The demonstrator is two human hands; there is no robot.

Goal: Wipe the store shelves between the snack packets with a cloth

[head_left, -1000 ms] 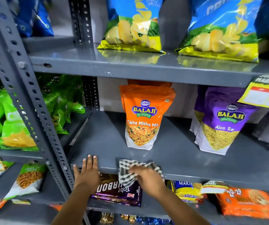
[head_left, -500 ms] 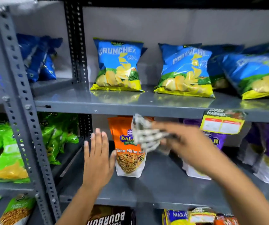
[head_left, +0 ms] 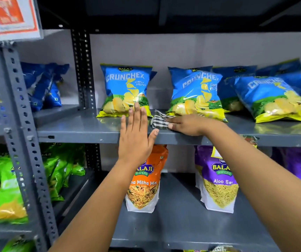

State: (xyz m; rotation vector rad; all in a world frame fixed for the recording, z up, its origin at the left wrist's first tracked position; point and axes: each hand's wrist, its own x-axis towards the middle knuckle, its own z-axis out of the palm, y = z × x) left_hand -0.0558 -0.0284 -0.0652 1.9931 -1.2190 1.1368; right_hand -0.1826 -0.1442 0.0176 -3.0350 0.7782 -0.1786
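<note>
We are pressing the cloth (head_left: 159, 121) flat on the shelf (head_left: 84, 128) under our right hand (head_left: 187, 125). Our left hand (head_left: 134, 137) is open beside it, holding nothing.

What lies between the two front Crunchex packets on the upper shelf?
In the head view, the checked cloth under the right hand, on bare grey shelf.

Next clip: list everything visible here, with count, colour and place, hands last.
Crunchex packets: several, blue, upper shelf.
Upper shelf: one, grey.
Cloth: one, checked, on the upper shelf between two packets.
Orange pouch: one, lower shelf.
Purple pouches: at least two, lower shelf.
Green packets: several, left bay.
Sign: one, orange and white, top left.
Left hand: open, flat, at the shelf edge.
Right hand: pressing on the cloth.
</note>
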